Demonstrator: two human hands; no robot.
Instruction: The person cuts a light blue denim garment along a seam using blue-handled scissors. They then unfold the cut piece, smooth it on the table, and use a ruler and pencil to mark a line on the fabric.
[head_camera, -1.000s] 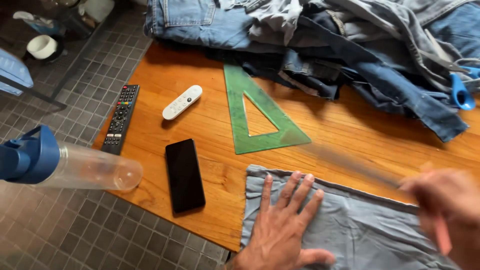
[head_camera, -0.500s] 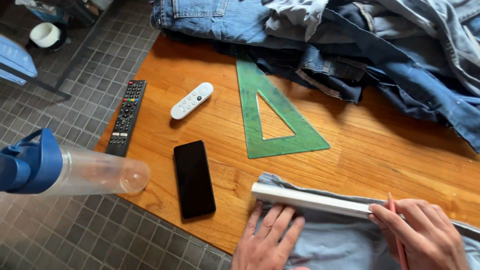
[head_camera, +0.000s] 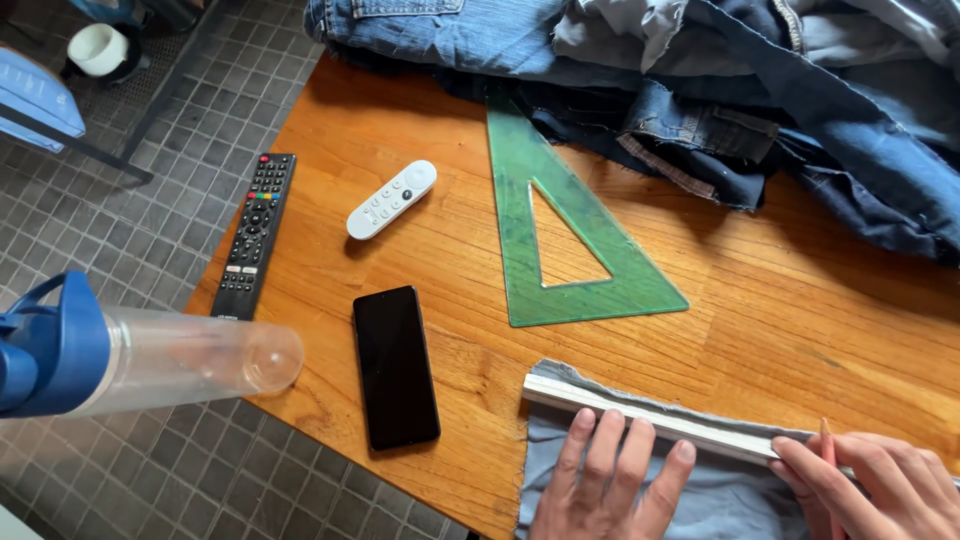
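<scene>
While pressing flat on the cloth (head_camera: 720, 495), left hand (head_camera: 610, 480) spread open, fingers splayed, tips just short of the ruler (head_camera: 650, 415). Gripping nothing, only bearing down. Wrist cut off by the bottom edge.

Over on the right hand (head_camera: 880, 485): fingers curled around a pencil (head_camera: 828, 450), thin and reddish, only its upper part showing between the fingers, tip hidden. Fingertips touching the ruler's near end. Most of this hand lost beyond the lower right corner.

Ruler lying pale and narrow across the top edge of the grey-blue cloth, slanting down to the right, its far end hidden under the right hand. Cloth itself cropped at the bottom, full outline impossible to judge.

Further up the table (head_camera: 800, 330): green set square (head_camera: 520, 200), its top corner tucked under the denim pile (head_camera: 700, 90), itself running out of view above and to the right. Black phone (head_camera: 395, 365) near the front edge, white remote (head_camera: 392, 199) and black remote (head_camera: 255, 235) beyond it. Bottle (head_camera: 140, 355) looming at far left, blurred, blue cap cropped, hard to place.
</scene>
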